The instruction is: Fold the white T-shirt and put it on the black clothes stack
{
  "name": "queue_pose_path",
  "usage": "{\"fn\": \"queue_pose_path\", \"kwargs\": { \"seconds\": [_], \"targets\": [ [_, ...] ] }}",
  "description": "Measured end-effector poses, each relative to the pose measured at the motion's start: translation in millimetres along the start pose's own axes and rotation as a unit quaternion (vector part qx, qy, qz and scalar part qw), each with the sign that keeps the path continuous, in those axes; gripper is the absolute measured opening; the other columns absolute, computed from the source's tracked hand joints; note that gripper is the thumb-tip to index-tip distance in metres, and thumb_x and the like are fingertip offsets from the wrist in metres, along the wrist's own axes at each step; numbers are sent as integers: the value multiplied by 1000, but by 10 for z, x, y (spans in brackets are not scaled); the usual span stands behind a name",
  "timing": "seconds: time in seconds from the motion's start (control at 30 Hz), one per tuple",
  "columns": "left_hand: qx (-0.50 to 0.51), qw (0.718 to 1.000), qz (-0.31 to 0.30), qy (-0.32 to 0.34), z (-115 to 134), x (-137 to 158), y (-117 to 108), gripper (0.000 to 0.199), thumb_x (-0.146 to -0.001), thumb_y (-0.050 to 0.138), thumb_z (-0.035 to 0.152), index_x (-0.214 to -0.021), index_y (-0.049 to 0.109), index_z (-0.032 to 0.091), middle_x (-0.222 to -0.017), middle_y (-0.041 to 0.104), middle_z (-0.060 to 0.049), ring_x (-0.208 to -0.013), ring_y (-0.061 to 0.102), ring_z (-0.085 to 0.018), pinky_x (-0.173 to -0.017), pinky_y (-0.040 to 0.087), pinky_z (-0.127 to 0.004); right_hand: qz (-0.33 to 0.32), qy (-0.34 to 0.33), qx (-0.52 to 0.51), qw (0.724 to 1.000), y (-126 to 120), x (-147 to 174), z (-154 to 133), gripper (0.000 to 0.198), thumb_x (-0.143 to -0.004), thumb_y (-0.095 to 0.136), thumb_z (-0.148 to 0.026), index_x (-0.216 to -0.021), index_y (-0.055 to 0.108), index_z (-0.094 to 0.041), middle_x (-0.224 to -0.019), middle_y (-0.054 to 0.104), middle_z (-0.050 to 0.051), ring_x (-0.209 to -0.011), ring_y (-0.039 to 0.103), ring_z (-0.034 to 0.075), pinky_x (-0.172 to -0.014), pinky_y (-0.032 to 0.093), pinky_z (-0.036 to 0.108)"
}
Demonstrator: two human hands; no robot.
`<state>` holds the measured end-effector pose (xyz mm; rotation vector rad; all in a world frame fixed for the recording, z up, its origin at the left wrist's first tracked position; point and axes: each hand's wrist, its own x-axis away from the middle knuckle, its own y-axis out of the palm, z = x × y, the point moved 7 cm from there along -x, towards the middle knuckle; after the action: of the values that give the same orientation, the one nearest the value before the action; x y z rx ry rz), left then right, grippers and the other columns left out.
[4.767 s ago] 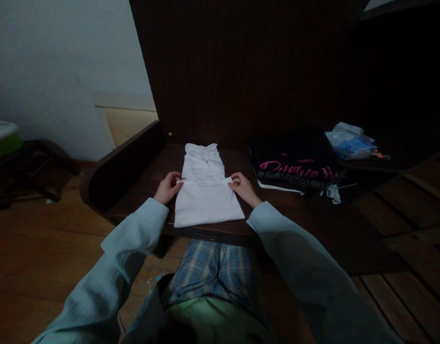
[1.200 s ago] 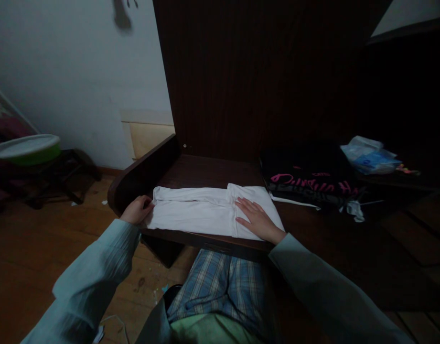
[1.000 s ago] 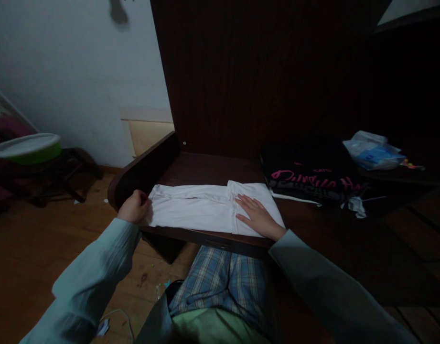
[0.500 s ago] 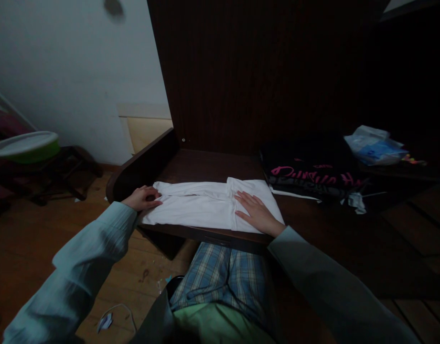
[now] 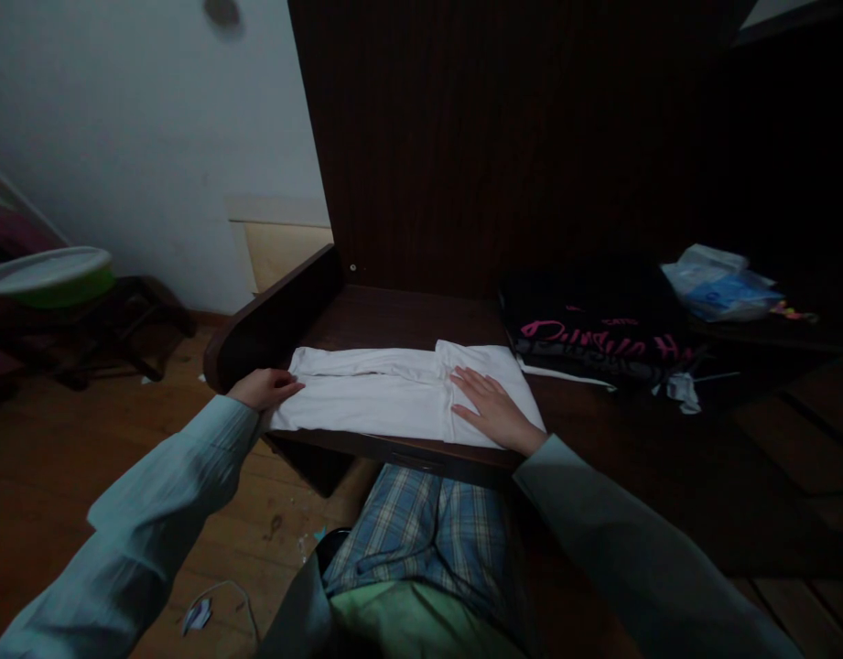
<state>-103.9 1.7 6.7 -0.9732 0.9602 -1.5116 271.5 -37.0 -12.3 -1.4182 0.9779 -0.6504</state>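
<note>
A white garment (image 5: 372, 403), folded into a long strip, lies along the front of the dark wooden desk (image 5: 407, 316). A squarer flap is turned over at its right end, and a crease runs along the upper part of its left portion. My left hand (image 5: 266, 389) is at the strip's left end, with its fingers pressed together on the edge of the cloth. On the flap lies my right hand (image 5: 493, 410), palm down, fingers stretched out and flat.
To the right sits a dark folded garment with pink lettering (image 5: 592, 339). Beyond it is a blue-and-white plastic package (image 5: 719, 284). A raised side board (image 5: 276, 307) bounds the desk's left. A green basin (image 5: 57, 279) rests on a stool at far left.
My left hand has shifted slightly left to the end of the garment, and its fingers have drawn together there. My right hand stays in place on the flap.
</note>
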Motion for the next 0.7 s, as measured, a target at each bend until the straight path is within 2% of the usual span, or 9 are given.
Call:
{"fn": "queue_pose_path", "kwargs": {
  "seconds": [0.1,0.17,0.27,0.37,0.53,0.6,0.7],
  "targets": [
    [-75,994,78,16,65,17,-125,40,-69,49,55,-78,62,19,-71,59,-5,-65,54,-20,-60,40,-29,-1,-1,-2,1000,-3,-1,-5,53,-89,29,-48,-134,35,-20,-142,32,9,-132,27,22,-106,24,43],
    [-91,982,141,87,184,15,-177,39,-72,47,52,-87,62,19,-83,59,-7,-75,55,-20,-67,42,-30,-6,1,-2,1000,-10,-1,-12,52,-89,30,-46,-134,35,-20,-142,32,9,-132,27,22,-106,24,43],
    [-105,965,169,173,288,-26,-124,35,-77,45,46,-89,64,20,-93,60,-9,-85,54,-21,-76,43,-32,-14,6,1,1000,-22,2,-21,52,-89,31,-45,-134,36,-18,-142,31,9,-132,26,22,-106,23,43],
    [-121,959,179,183,297,-52,-95,33,-81,41,41,-85,65,21,-91,62,-8,-83,55,-21,-75,44,-33,-11,4,0,1000,-34,4,-27,51,-89,31,-44,-134,35,-20,-142,32,9,-132,27,21,-106,24,43],
    [-131,938,269,172,337,127,-289,38,-87,31,36,-90,64,19,-94,63,-9,-89,55,-22,-81,43,-36,-7,1,0,1000,-29,4,-22,51,-89,31,-44,-134,35,-21,-142,33,8,-132,27,21,-106,24,44],
    [-139,937,262,184,332,178,-284,39,-88,30,37,-91,65,20,-96,64,-9,-92,54,-22,-82,43,-37,-9,4,0,1000,-28,3,-18,51,-89,31,-45,-134,35,-21,-142,32,8,-132,26,21,-106,24,43],
    [-142,948,186,215,270,163,-123,39,-86,32,39,-91,66,21,-96,65,-9,-93,56,-23,-81,44,-39,-16,8,-1,1000,-32,2,-21,51,-89,31,-45,-134,36,-20,-143,31,8,-132,25,21,-107,23,43]
  ]
}}
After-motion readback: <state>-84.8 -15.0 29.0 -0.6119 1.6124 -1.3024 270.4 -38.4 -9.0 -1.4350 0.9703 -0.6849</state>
